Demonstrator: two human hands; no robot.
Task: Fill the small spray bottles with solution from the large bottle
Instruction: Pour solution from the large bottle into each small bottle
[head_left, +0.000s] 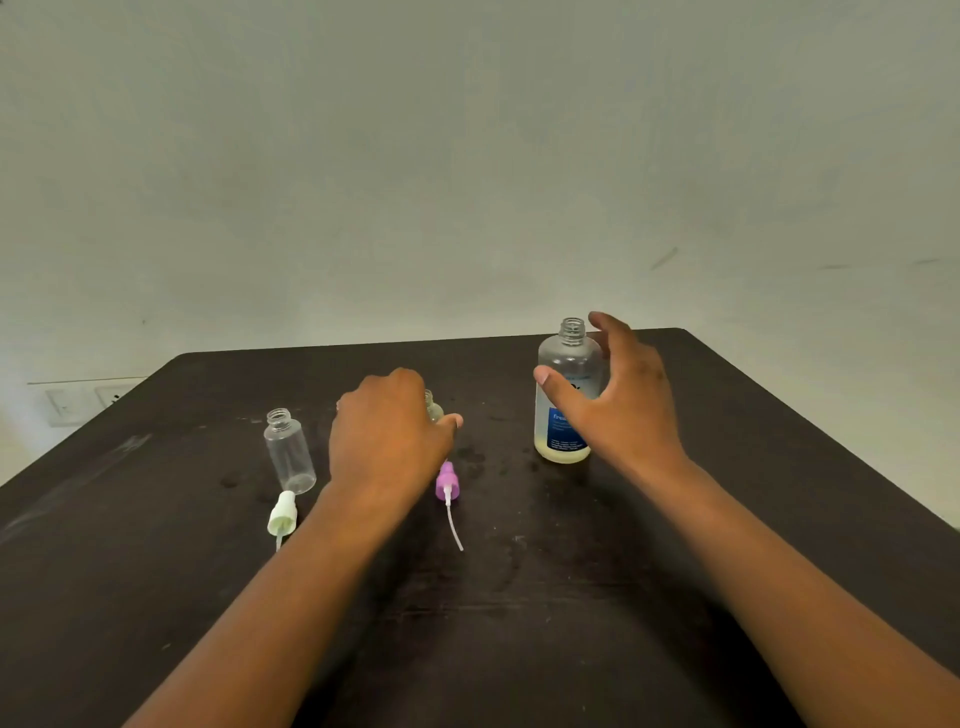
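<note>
The large clear bottle (565, 400) stands uncapped on the dark table (519, 597), with a blue label and a little yellowish liquid at its bottom. My right hand (618, 395) is spread beside it, thumb in front of the label, fingers behind, not clearly closed on it. My left hand (389, 431) grips a small clear bottle (432, 406), mostly hidden, only its open neck showing. A second small bottle (289, 451) stands empty and uncapped at the left. A pale green spray cap (282, 515) and a purple spray cap (447, 483) lie on the table.
The table's far edge meets a plain wall (467, 156). Wall sockets (78, 405) sit low at the left. Smudges and wet spots mark the tabletop around the bottles.
</note>
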